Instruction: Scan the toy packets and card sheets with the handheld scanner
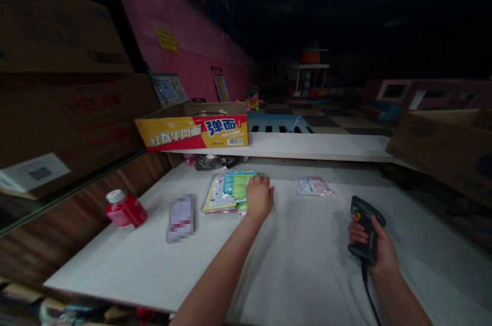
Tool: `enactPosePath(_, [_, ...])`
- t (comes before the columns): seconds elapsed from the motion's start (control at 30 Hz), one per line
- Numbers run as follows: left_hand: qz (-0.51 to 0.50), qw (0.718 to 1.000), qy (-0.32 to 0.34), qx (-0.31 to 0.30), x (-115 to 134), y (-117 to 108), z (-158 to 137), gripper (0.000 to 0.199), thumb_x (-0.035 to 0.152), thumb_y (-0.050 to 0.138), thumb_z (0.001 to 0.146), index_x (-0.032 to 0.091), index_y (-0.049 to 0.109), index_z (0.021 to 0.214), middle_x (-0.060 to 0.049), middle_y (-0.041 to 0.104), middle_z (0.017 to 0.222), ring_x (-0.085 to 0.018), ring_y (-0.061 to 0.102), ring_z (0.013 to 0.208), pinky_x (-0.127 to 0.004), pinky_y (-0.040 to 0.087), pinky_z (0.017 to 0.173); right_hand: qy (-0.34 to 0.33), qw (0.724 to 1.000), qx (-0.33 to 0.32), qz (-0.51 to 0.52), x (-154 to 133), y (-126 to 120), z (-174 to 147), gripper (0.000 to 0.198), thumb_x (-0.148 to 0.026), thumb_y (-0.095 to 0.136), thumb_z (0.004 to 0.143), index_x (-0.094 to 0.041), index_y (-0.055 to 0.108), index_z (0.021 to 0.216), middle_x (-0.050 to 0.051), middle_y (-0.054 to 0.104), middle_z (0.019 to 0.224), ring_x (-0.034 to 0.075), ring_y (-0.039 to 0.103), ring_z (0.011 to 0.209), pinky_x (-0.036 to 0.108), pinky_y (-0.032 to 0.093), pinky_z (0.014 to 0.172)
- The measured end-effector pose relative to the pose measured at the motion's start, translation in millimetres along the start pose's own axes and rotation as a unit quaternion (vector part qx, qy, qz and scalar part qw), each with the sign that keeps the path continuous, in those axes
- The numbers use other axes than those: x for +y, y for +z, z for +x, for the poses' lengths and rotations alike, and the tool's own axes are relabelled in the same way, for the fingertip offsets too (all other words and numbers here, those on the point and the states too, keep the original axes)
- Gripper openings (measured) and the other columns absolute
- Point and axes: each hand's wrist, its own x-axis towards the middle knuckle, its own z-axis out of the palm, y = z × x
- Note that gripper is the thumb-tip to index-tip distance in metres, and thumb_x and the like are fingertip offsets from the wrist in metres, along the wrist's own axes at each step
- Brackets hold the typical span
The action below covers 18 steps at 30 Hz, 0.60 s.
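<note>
My left hand (260, 197) is at the right side of a pile of flat packets, its fingers curled onto a green packet (240, 185); the fingertips are partly hidden. Beside that packet are a blue packet (228, 182) and a yellow-edged flat packet (211, 201) beneath. My right hand (378, 249) is wrapped round the handle of a dark barcode scanner (367, 213), held over the right of the white table with its cable (367, 285) running down. Between the hands, farther back, lies a small white and pink packet (313, 186).
A red bottle with a white cap (125, 210) and a blurred-out flat item (181, 217) are on the table's left. A noodle carton (200, 128) sits on the raised white ledge (319, 145). Cardboard boxes (69, 116) are stacked left; another carton (442, 136) stands right.
</note>
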Motion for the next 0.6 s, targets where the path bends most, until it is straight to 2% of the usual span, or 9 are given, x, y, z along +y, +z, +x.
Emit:
enactPosePath(0.1, [0.082,0.988,-0.119,0.048,-30,-22,-5,0.035,0.037,0.053,0.084,0.01,0.061,0.103,-0.019,0.057,0.104,-0.034,0.049,0.104,-0.045,0.04,0.088,-0.001,1.0,-0.002,-0.004,0,-1,0,0.032,-0.021,0.071,0.073,-0.018,0.05,0.096,-0.006,0.043,0.062,0.007,0.045,0.045,0.014,0.044,0.036])
enactPosePath(0.2, [0.109,0.972,-0.2,0.063,-45,-27,-8,0.053,0.052,0.057,0.078,0.005,0.06,0.101,-0.022,0.055,0.104,-0.037,0.048,0.105,-0.046,0.041,0.085,-0.002,1.0,-0.007,-0.007,1,-1,0,0.031,-0.022,0.071,0.073,-0.019,0.05,0.097,-0.006,0.044,0.063,0.007,0.045,0.046,0.015,0.045,0.037])
enactPosePath(0.3, [0.106,0.967,-0.221,0.065,-47,-25,-7,0.059,0.055,0.059,0.074,0.003,0.06,0.102,-0.024,0.055,0.105,-0.039,0.048,0.106,-0.046,0.041,0.084,-0.006,1.0,-0.011,-0.019,2,0,-1,0.032,-0.023,0.072,0.073,-0.02,0.05,0.096,-0.006,0.045,0.063,0.007,0.046,0.046,0.015,0.046,0.037])
enactPosePath(0.47, [0.091,0.966,-0.234,0.069,-46,-27,-2,0.058,0.047,0.065,0.07,0.002,0.058,0.106,-0.027,0.057,0.109,-0.042,0.05,0.11,-0.047,0.042,0.086,-0.002,1.0,-0.014,-0.004,2,-1,1,0.033,-0.022,0.073,0.072,-0.018,0.048,0.094,-0.006,0.045,0.062,0.005,0.047,0.046,0.012,0.044,0.039])
enactPosePath(0.6, [0.033,0.966,-0.253,0.034,-43,-37,1,0.046,0.035,0.062,0.076,0.007,0.052,0.112,-0.02,0.066,0.098,-0.034,0.062,0.098,-0.039,0.046,0.079,0.002,1.0,-0.003,-0.004,0,-1,4,0.028,-0.024,0.07,0.074,-0.019,0.048,0.092,-0.007,0.045,0.061,0.005,0.046,0.045,0.013,0.043,0.038])
